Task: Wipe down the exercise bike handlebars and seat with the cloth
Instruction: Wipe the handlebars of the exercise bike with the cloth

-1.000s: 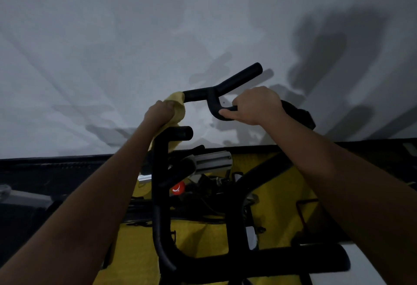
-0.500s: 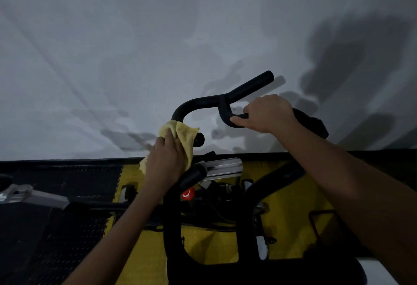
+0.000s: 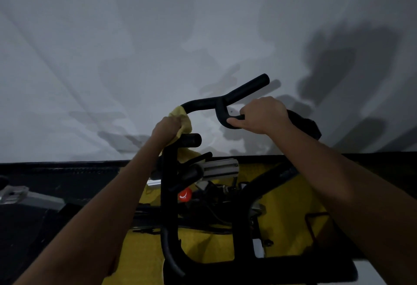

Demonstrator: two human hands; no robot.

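Pale grey wall (image 3: 112, 48) backs one black tubular exercise-bike handlebar (image 3: 204, 103) and one crumpled yellow cloth (image 3: 182, 119). One left hand (image 3: 167, 129), arm extended, clenches the cloth around the bar's left bend. One right hand (image 3: 264, 114) grasps the bar's right loop, thumb underneath.

No legible text anywhere (only a white curved mark on the red knob (image 3: 185, 195))

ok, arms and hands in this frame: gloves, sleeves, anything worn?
Nothing worn that shows. The left hand and right hand are bare, no gloves, rings or watch visible. Both forearms are bare to the frame edge, no sleeves in view. Dim light hides finer detail.
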